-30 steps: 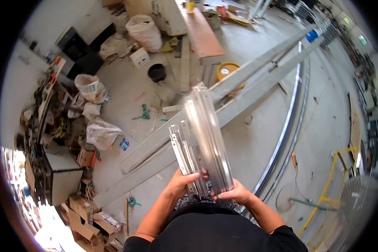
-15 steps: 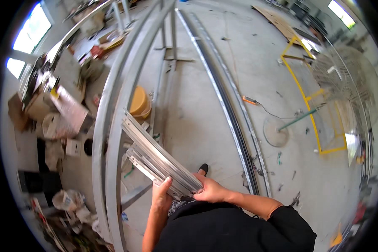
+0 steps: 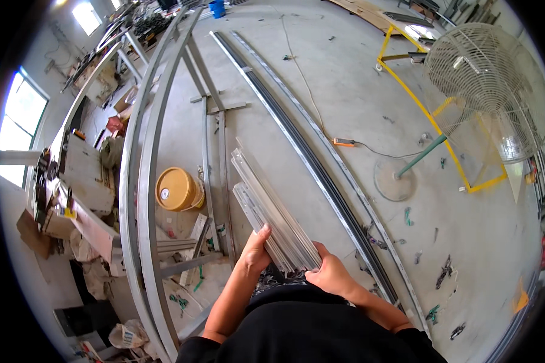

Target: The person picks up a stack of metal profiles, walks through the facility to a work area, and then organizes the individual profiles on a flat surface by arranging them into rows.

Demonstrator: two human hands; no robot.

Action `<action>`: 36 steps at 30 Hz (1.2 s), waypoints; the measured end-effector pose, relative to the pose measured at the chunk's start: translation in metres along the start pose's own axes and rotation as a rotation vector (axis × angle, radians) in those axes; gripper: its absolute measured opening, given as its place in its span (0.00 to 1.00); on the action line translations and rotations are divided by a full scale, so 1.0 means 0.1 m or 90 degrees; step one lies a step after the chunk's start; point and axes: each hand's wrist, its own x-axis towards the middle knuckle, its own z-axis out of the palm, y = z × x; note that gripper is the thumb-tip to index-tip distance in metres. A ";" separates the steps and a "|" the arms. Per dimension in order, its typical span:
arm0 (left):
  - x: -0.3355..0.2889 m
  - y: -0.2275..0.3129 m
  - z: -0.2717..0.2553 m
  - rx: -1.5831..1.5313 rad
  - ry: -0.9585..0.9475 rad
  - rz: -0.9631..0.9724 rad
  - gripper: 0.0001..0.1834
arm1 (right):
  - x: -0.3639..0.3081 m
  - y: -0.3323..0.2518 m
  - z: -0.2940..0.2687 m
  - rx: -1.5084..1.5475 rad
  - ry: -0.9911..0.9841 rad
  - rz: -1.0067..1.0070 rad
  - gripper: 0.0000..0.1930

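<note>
A bundle of silvery metal strips [image 3: 275,215] slants up and away from my waist, its far end toward the metal frame. My left hand [image 3: 257,249] grips the bundle's left edge, thumb on top. On the opposite edge, my right hand [image 3: 332,271] is closed around the near end, thumb also uppermost. The strips lie roughly parallel in two uneven groups, some reaching farther out. My fingers beneath them are mostly hidden.
A long grey metal frame [image 3: 153,151] stands at my left, with a yellow lidded bucket [image 3: 178,189] beyond it. Long metal profiles [image 3: 312,157] lie on the floor ahead. At right are a large fan [image 3: 487,91], a yellow metal frame [image 3: 427,115] and an orange-ended cable [image 3: 344,143].
The view has turned and shifted. The bundle, still in both my hands, has moved away from the grey frame's rails and now appears over the floor to their right.
</note>
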 end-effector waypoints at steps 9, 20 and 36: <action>1.34 0.59 -0.06 -0.188 -0.194 0.018 0.55 | 1.21 -0.23 -0.21 -0.363 0.172 -0.026 0.37; 3.12 1.79 -0.28 -0.105 -0.285 -0.090 0.54 | 2.89 -1.16 -0.47 -0.428 0.160 -0.132 0.56; 4.66 2.14 0.33 -0.095 -0.309 -0.151 0.53 | 4.14 -1.23 -1.56 -0.225 0.220 -0.078 0.55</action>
